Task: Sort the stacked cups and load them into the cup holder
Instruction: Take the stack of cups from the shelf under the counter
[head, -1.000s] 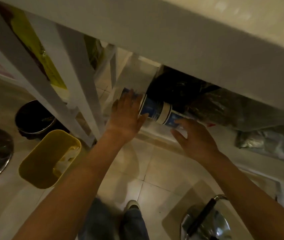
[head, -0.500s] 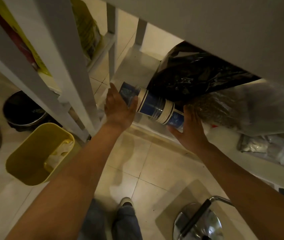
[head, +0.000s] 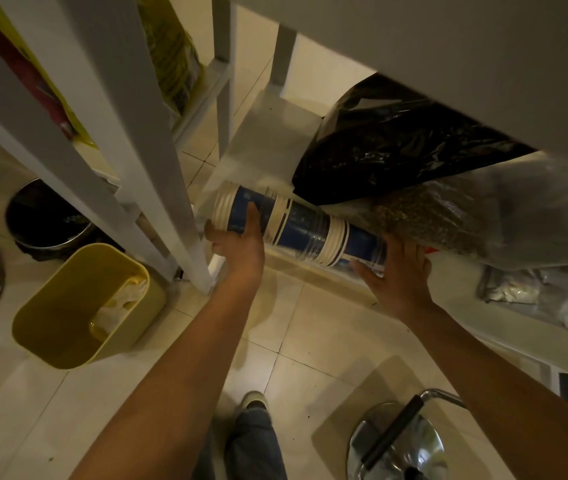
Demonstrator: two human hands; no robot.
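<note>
Both hands now on the cup stack (head: 296,230), lying on the low shelf (head: 262,133) below the black bag (head: 397,143). Left hand (head: 241,244) fingers curl round its near end; right hand (head: 400,275) fingers flat vs far end. Got it, ready to pull out.

Your sleeve of stacked cups (head: 296,230) lies on its side along the low shelf's front edge. It's blue with cream rim bands, wrapped in clear plastic, tucked under the bags.
</note>
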